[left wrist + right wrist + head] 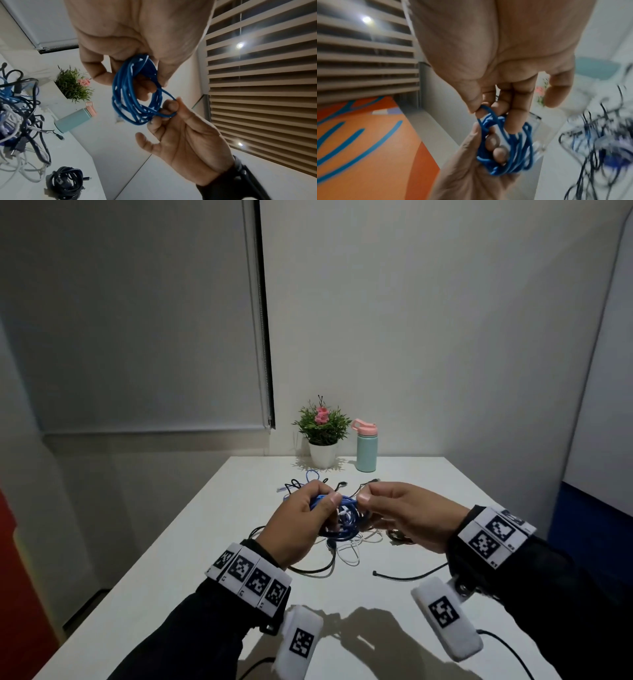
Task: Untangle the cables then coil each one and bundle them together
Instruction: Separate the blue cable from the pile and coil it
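Observation:
My left hand (323,503) grips a coil of blue cable (346,503) above the white table (212,542), fingers curled through its loops (135,92). My right hand (364,498) pinches one blue strand (169,106) at the coil's edge between thumb and forefinger. The pinch on the blue cable (513,148) shows again in the blurred right wrist view. Beneath the hands lies a tangle of black, white and blue cables (342,537), which also appears at the left of the left wrist view (17,108). A coiled black cable (67,181) rests on the table apart from the tangle.
A potted plant (322,433) and a teal bottle with a pink lid (366,446) stand at the table's far edge by the wall. A loose black cable (407,577) lies near my right wrist. Bare tabletop runs along the left and near sides.

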Demonstrator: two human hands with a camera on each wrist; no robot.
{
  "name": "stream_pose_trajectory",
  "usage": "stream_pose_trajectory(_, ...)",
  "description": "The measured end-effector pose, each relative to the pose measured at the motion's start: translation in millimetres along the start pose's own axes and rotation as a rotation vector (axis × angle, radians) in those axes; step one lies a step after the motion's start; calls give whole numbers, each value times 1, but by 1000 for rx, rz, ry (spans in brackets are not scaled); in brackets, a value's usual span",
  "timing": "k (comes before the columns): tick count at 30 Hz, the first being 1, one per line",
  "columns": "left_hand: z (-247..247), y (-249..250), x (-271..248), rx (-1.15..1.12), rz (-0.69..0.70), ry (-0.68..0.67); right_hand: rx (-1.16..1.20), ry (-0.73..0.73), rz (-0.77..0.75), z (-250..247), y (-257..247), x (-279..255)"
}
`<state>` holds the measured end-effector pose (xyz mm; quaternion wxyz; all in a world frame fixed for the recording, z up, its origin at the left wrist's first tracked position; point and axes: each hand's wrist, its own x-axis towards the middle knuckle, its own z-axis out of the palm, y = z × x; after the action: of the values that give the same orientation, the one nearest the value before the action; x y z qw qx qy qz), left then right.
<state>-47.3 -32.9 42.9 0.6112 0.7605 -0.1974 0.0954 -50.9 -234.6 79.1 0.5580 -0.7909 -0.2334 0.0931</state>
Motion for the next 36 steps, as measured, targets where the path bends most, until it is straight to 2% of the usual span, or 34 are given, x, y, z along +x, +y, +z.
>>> stream_pose_trajectory(2, 2, 1, 1, 49, 23, 24, -164, 2, -16, -6, -3, 0)
stream_pose_trajectory(6, 6, -4, 3, 404, 142, 90, -299, 84, -83, -6, -5, 1)
stream_pose_trajectory(9, 9, -5, 5, 413, 143, 114, -428, 127, -146, -9, -6, 3)
stream_pose_trajectory(11, 10, -4, 5, 142, 38, 89, -500, 147, -208, -15, -5, 2)
stream_pose_trajectory(14, 14, 0, 1, -490, -128, -11, -548, 218, -331, -19, -2, 0)
stream_pose_trajectory(16, 19, 2, 0, -683, -147, -23, -528, 287, -382, -14, -1, 0)
stream_pose_trajectory(18, 24, 2, 2, -714, -132, 8, -520, 331, -345, -7, 0, 1)
stream_pose_trajectory(20, 28, 2, 4, -625, -92, 60, -498, 332, -259, -1, 0, 2)
stream_pose_trajectory(24, 27, -6, 6, -314, 45, 107, 26, 204, -80, 4, 1, 0)
stream_pose_trajectory(27, 27, -12, 5, -172, 133, 118, 122, 122, -67, 11, 10, -3)
stream_pose_trajectory(32, 27, -20, 5, 60, 203, 152, 351, 172, -44, 23, 24, -3)
stream_pose_trajectory(36, 22, -25, 9, 211, 277, 217, 437, 124, 16, 28, 29, 1)
